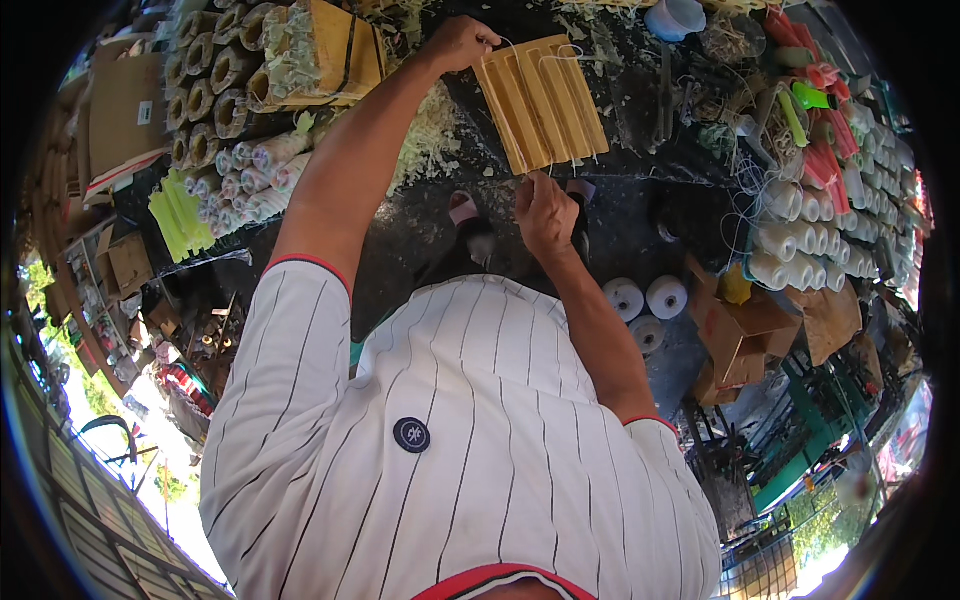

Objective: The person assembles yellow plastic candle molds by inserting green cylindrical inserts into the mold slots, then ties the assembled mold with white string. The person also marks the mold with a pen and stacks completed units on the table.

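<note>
A flat yellow-brown ridged panel (pixel 541 108), made of several long strips side by side, lies on the dark worktable. White string (pixel 581 50) runs along it, with a loose curl at its far edge. At the panel's far left corner, my left hand (pixel 463 44) is closed in a pinch on the string. My right hand (pixel 547 214) is closed just below the near edge, where string comes down from the panel. What its fingers grip is mostly hidden, but it appears to be the string's end.
Brown tubes (pixel 200 100) and plastic-wrapped rolls (pixel 255 165) are stacked at left, beside a yellow block (pixel 340 55). Pale shavings (pixel 430 135) litter the table. White spools (pixel 800 240) and red bundles (pixel 825 165) crowd the right. Thread cones (pixel 646 300) and an open cardboard box (pixel 745 330) stand on the floor.
</note>
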Action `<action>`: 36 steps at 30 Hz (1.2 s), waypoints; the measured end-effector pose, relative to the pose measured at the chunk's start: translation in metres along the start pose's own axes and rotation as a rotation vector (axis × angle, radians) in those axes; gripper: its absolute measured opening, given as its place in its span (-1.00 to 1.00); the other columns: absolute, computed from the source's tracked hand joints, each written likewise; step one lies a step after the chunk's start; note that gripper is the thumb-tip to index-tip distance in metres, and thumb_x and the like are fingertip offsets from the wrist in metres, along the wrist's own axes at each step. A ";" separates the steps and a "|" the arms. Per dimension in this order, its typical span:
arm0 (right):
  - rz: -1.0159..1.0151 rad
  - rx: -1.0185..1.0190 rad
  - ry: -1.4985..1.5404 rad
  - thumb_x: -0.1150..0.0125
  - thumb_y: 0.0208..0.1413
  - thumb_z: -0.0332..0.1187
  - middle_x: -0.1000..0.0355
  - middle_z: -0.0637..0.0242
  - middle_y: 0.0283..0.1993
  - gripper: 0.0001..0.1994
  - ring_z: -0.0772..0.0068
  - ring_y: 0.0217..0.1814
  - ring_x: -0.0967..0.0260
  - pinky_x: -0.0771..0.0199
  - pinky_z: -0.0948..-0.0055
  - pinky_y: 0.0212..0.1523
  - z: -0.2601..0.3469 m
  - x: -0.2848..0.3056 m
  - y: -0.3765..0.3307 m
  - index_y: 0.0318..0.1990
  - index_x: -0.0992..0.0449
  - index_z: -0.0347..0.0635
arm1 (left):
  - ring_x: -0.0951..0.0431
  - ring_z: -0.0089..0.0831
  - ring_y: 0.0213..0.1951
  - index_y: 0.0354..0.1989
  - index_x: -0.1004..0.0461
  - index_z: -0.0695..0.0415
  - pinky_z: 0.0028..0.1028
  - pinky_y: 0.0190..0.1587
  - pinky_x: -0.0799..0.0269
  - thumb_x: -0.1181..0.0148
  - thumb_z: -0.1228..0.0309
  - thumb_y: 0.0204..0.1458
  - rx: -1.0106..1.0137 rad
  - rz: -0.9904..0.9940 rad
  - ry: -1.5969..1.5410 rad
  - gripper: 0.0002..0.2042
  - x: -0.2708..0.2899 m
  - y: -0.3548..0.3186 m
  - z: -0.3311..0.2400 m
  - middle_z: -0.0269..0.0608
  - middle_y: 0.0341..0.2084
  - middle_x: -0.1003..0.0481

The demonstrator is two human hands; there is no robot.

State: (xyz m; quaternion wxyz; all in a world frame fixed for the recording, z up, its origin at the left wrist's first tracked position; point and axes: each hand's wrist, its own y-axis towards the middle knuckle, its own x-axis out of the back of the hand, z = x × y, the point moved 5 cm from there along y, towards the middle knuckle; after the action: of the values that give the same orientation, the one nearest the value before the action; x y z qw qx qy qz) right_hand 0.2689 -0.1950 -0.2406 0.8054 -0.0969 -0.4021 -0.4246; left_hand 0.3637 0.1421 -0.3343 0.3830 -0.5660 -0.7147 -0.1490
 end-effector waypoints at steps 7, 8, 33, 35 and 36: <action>0.059 -0.068 0.000 -0.30 0.16 -0.40 -0.53 0.14 -0.46 -0.88 -0.02 -0.46 -0.54 -0.53 0.10 -0.48 -0.019 -0.006 -0.002 -0.38 -0.48 -0.15 | -0.73 -0.21 -0.17 0.07 -0.70 0.06 -0.12 -0.11 -0.68 -0.34 0.34 0.23 -0.004 -0.014 -0.004 -0.74 0.003 -0.003 -0.003 -0.06 -0.15 -0.71; 0.055 -0.080 0.009 -0.31 0.15 -0.40 -0.53 0.14 -0.46 -0.87 -0.02 -0.46 -0.54 -0.53 0.10 -0.47 -0.019 -0.007 -0.002 -0.40 -0.48 -0.15 | -0.73 -0.21 -0.18 0.05 -0.70 0.07 -0.12 -0.12 -0.68 -0.34 0.33 0.24 -0.034 -0.039 -0.004 -0.74 0.001 -0.004 -0.003 -0.06 -0.14 -0.71; 0.000 -0.180 0.027 -0.43 0.14 -0.30 -0.61 0.06 -0.39 -0.81 -0.05 -0.35 -0.61 -0.57 0.11 -0.33 -0.047 0.010 0.015 -0.23 -0.62 -0.22 | -0.74 -0.14 -0.23 0.18 -0.53 0.25 -0.16 -0.15 -0.69 -0.55 0.02 0.02 0.157 -0.189 -0.100 -0.33 0.001 -0.012 -0.008 0.02 -0.27 -0.68; -0.010 -0.226 0.041 -0.44 0.14 -0.30 -0.59 0.11 -0.42 -0.81 -0.03 -0.39 -0.59 -0.55 0.12 -0.36 -0.052 0.016 0.014 -0.23 -0.61 -0.21 | -0.70 -0.10 -0.14 0.17 -0.56 0.18 -0.13 -0.04 -0.65 -0.50 0.03 0.08 0.065 -0.286 0.072 -0.40 0.009 -0.010 -0.040 -0.02 -0.19 -0.66; 0.011 -0.274 0.053 -0.44 0.13 -0.30 -0.58 0.14 -0.42 -0.80 -0.02 -0.40 -0.58 -0.54 0.12 -0.38 -0.056 0.019 0.011 -0.22 -0.59 -0.20 | -0.68 -0.08 -0.10 0.17 -0.58 0.15 -0.12 0.01 -0.64 -0.48 0.03 0.11 0.028 -0.343 0.160 -0.44 0.012 -0.014 -0.053 -0.04 -0.15 -0.64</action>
State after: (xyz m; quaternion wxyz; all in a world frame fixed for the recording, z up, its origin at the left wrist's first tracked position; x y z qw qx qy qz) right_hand 0.3146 -0.2271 -0.2617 0.7974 -0.1968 -0.3183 -0.4734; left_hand 0.3704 0.1117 -0.2872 0.4152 -0.4170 -0.7700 -0.2468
